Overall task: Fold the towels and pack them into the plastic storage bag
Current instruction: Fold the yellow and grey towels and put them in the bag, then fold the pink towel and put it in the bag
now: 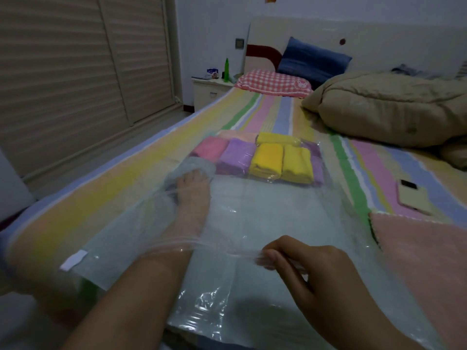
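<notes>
Two hands worked at the clear plastic storage bag [265, 218] in the head view. The left hand [193, 184] lay deep inside the bag, its fingers on a grey folded towel [194, 164] beside the row of folded pink, purple and yellow towels [267, 160] packed at the bag's far end. Through the film I could not tell whether those fingers curled round it. The right hand [310, 263] pinched the bag's upper mouth edge between thumb and fingers, holding it raised.

As I judged it, a hasty pull of the arm could drag the grey towel out of its fold, or the thin lip could slip from the pinch and drop onto the forearm. The bag's near half offered open room. Right of the bag, a flat pink towel [424, 261] and a pale phone [414, 198] lay near its edge.
</notes>
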A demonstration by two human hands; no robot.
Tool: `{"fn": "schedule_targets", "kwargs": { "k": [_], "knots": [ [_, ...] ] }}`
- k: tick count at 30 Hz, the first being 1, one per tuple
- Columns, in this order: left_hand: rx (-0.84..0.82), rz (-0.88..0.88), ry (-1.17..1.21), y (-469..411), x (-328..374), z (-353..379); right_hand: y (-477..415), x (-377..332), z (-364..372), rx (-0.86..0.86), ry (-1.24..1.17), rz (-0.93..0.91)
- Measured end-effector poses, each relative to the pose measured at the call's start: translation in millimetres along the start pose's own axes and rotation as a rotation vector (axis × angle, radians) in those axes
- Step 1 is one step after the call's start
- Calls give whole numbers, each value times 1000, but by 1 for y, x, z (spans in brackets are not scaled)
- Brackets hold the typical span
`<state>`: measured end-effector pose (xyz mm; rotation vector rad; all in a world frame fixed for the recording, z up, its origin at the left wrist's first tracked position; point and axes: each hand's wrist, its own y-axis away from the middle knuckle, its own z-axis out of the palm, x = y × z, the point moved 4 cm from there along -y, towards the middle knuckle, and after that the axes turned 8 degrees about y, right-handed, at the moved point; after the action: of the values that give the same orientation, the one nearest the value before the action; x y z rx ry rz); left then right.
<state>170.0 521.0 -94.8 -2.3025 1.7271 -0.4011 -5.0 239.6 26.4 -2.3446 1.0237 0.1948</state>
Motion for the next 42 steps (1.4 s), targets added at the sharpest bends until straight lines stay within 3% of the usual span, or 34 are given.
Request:
{"fn": "schedule_targets", "kwargs": {
  "k": [5, 10, 11, 14, 17, 20, 24, 29, 34, 37, 42],
  "knots": [
    [18, 19, -40, 24, 4, -27, 1, 0, -2, 30, 36, -34],
    [-9, -34, 127, 76, 32, -37, 7, 0, -4, 53, 61, -26],
    [-52, -43, 202, 96, 43, -49, 9, 1, -4, 46, 62, -19],
    [-398, 69, 371, 185, 85, -79, 18, 3, -3, -16, 33, -6],
    [-438, 164, 496, 254, 115, -130, 33, 6, -8, -106, -51, -21],
    [-422, 311, 557, 295, 157, -171, 60, 31, -30, -34, -30, 5],
    [-360, 627, 622, 321, 242, -195, 124, 109, -69, 33, 87, 226],
    [-281, 683, 819, 285, 340, -161, 220, 211, -126, 59, 428, 460],
    [-294, 872, 855, 271, 440, -116, 276, 278, -176, 21, 683, 513],
    [-270, 897, 839, 275, 475, -105, 296, 315, -200, 9, 801, 611],
    [-245, 838, 787, 277, 490, -92, 329, 377, -250, 95, 788, 870]
  ]
}}
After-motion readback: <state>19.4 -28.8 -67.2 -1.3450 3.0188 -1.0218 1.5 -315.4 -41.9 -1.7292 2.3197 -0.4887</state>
